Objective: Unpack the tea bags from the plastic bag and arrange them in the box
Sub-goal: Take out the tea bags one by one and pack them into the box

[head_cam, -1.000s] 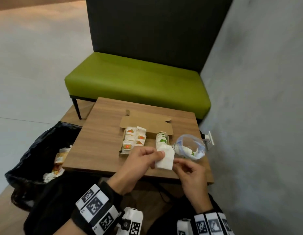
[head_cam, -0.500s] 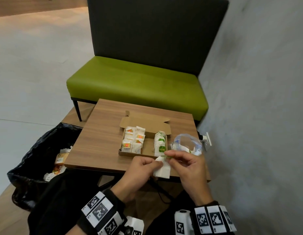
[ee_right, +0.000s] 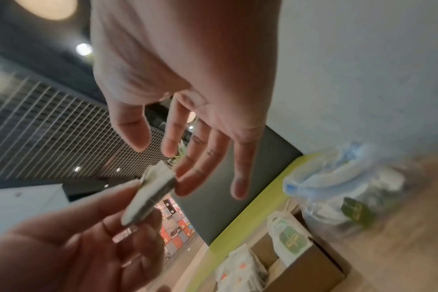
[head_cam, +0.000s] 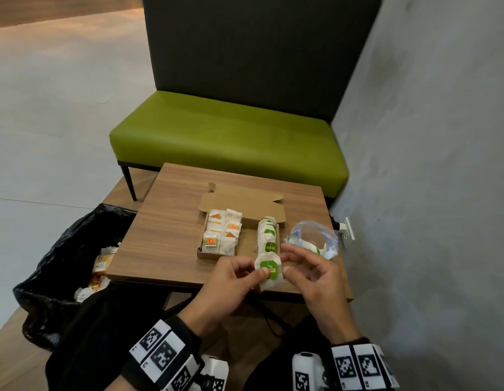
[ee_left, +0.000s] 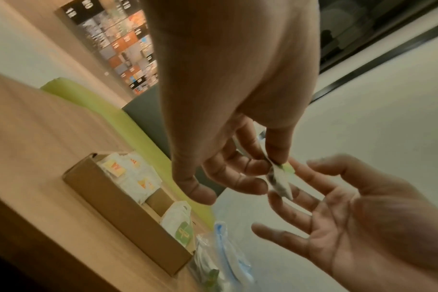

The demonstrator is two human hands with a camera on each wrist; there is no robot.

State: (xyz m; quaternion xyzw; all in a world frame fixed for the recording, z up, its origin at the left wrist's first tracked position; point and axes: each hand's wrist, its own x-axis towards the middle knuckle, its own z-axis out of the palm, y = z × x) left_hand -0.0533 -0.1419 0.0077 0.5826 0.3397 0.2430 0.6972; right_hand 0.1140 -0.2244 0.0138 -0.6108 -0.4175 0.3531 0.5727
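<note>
My left hand [head_cam: 252, 273] pinches a white tea bag with a green label [head_cam: 269, 270] just above the table's near edge. The left wrist view shows the same pinch on the tea bag [ee_left: 279, 179]. Beside it my right hand [head_cam: 297, 261] is spread, fingers loose, thumb tip at the bag's edge, gripping nothing [ee_right: 188, 158]. The open cardboard box [head_cam: 201, 251] lies just beyond, with orange-labelled tea bags [head_cam: 222, 235] on its left and a row of green-labelled ones [head_cam: 269, 235] on its right. The clear plastic bag [head_cam: 312, 238] lies right of the box with tea bags inside.
The wooden table [head_cam: 166, 235] is small. A black bin bag [head_cam: 61, 249] with wrappers stands at its left. A green bench [head_cam: 231, 136] runs behind the table. A grey wall [head_cam: 428, 193] with a socket [head_cam: 348, 232] closes the right side.
Half a second ago both hands pinched the tea bag. The right hand has let go and spread its fingers, and the bag's green label now faces up in the left hand.
</note>
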